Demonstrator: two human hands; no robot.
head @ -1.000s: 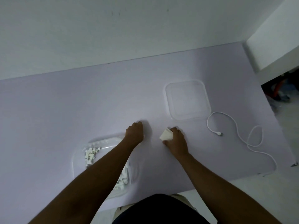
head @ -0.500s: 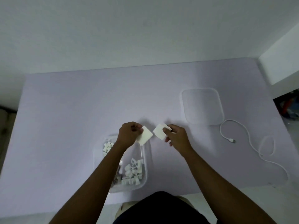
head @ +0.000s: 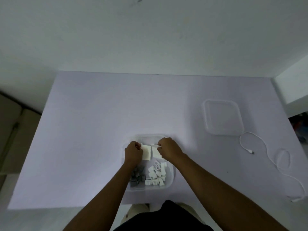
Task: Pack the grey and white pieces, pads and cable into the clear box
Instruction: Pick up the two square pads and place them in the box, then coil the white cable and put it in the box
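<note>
Left hand and right hand, fingers each pinching one white pad, hold both above the clear box's far, unfilled end; lowering them flat, beyond the pieces, would suit, the cable lying well right.

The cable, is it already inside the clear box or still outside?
Outside. The cable lies loose on the table, right of the clear box.

Dim, soft, wide-angle edge distortion.
</note>
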